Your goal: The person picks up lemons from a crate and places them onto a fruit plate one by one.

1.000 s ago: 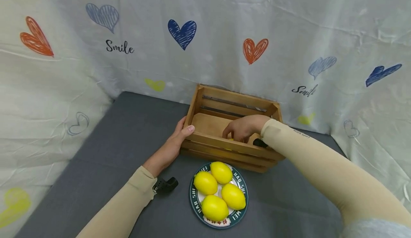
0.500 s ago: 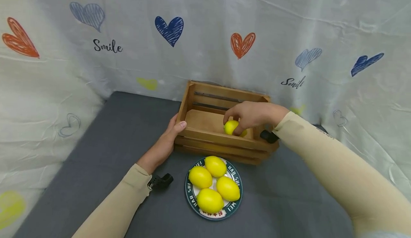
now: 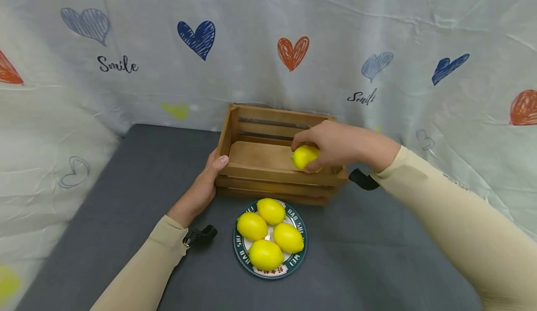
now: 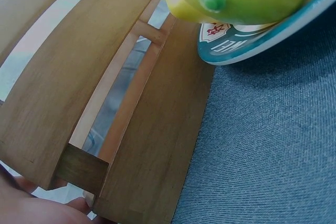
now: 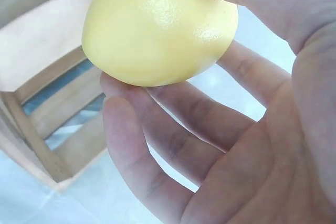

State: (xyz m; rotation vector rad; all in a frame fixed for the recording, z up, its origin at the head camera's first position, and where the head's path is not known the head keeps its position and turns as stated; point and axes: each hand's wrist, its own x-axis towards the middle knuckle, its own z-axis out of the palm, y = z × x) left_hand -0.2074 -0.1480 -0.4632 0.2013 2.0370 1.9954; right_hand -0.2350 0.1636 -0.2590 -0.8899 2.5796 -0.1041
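My right hand [image 3: 335,144] grips a yellow lemon [image 3: 304,157] between thumb and fingers, over the right part of a slatted wooden crate [image 3: 272,176]. In the right wrist view the lemon [image 5: 157,30] fills the grasp, fingers curled under it. At the crate's left end, my left hand [image 3: 200,187] holds the side, its thumb over the top corner. Part of that hand [image 4: 37,205] shows at the lower left of the left wrist view, behind the slats. No other lemon shows on the crate's bare floor [image 3: 258,155].
A round plate [image 3: 299,255] with a dark green rim bears several lemons [image 3: 266,255], close in front of the crate. Grey cloth [image 3: 356,264] covers the table. White curtains [image 3: 251,3] printed with hearts hang right behind the crate and to both sides.
The right hand has risen from inside the crate, bringing the lemon up into sight. The left hand keeps its hold on the crate's side. The head view has turned to the right.
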